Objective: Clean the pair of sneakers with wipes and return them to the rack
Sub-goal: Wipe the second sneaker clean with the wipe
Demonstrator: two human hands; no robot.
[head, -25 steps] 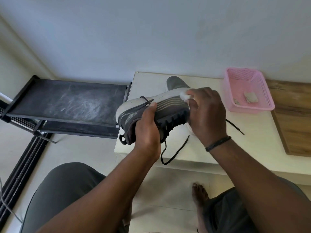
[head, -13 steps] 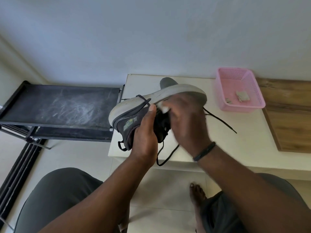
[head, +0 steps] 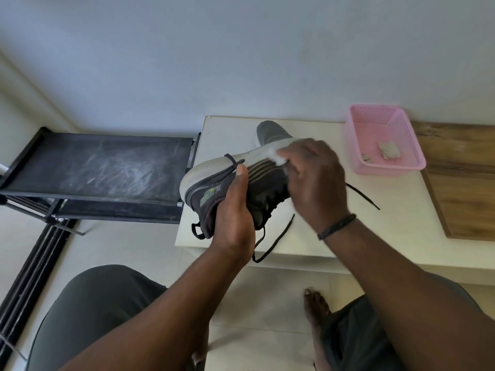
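Observation:
A dark grey sneaker [head: 214,180] with a white sole is held on its side above the white table [head: 375,231]. My left hand [head: 235,212] grips it at the heel collar, thumb up on its side. My right hand [head: 316,178] pinches a white wipe [head: 278,159] against the sole edge near the striped midfoot, and is blurred. The second grey sneaker [head: 273,132] lies on the table behind, mostly hidden. Black laces [head: 278,236] dangle over the table's front edge. The black shoe rack [head: 101,167] stands at the left, its dusty top shelf bare.
A pink plastic basket [head: 385,140] with used wipe scraps sits at the table's back right. A wooden board [head: 466,183] lies at the far right. My knees and a bare foot [head: 316,306] are below, on the tiled floor.
My right hand with the wipe slid left along the sole toward my left thumb, then back right toward the midfoot. The shoe stays in my left hand.

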